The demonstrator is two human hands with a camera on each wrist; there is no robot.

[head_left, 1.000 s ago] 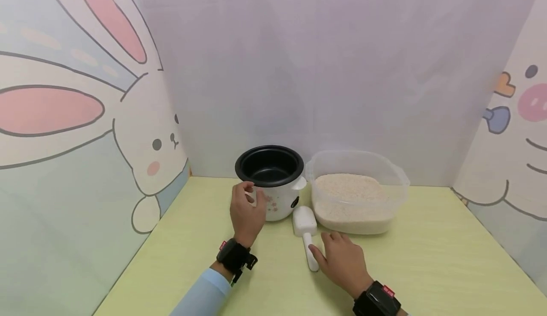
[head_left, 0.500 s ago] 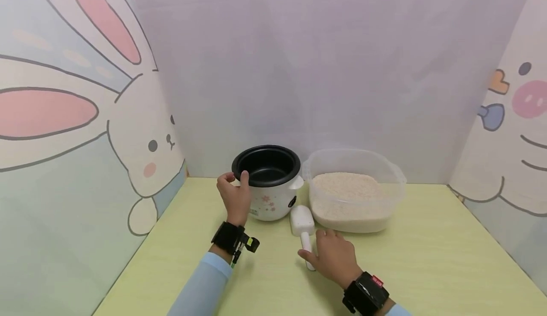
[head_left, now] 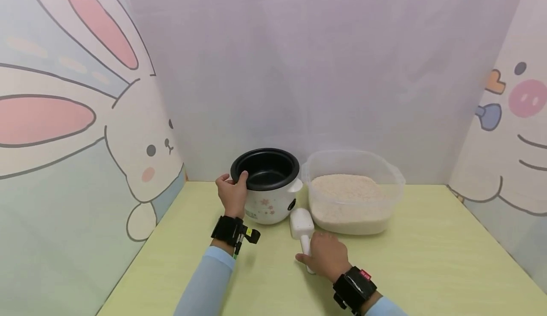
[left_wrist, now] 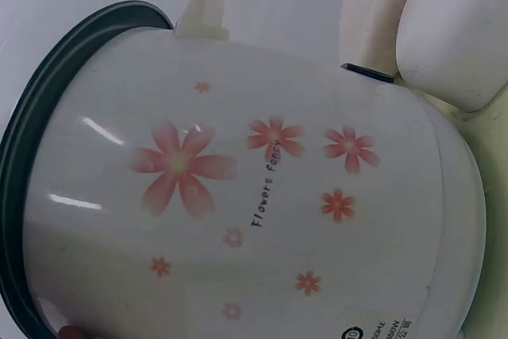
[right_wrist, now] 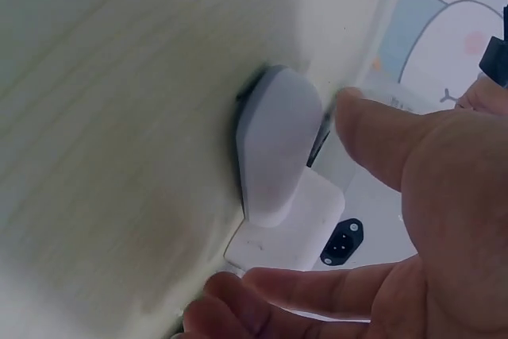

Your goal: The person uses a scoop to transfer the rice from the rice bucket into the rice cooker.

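A white rice cooker [head_left: 267,207] with pink flowers and a black inner pot [head_left: 269,173] stands at the back. My left hand [head_left: 232,197] holds its left side, thumb at the black rim and curled fingers by the side handle. In the left wrist view the flowered wall [left_wrist: 238,188] fills the frame, a fingertip [left_wrist: 71,332] at its lower left. A white scoop [head_left: 301,223] lies before the cooker, handle towards me. My right hand [head_left: 328,256] is over that handle [right_wrist: 279,140]; the right wrist view shows thumb and fingers spread on either side, apart from it.
A clear plastic tub [head_left: 395,190] of rice [head_left: 348,188] stands right of the cooker, close behind the scoop. A black power socket [right_wrist: 343,242] sits on the cooker's lower side. Fabric walls with cartoon animals [head_left: 141,164] enclose the yellow table [head_left: 427,259].
My left hand has moved left from the cooker's front to its left side and taken hold there. My right hand has moved left, over the scoop's handle.
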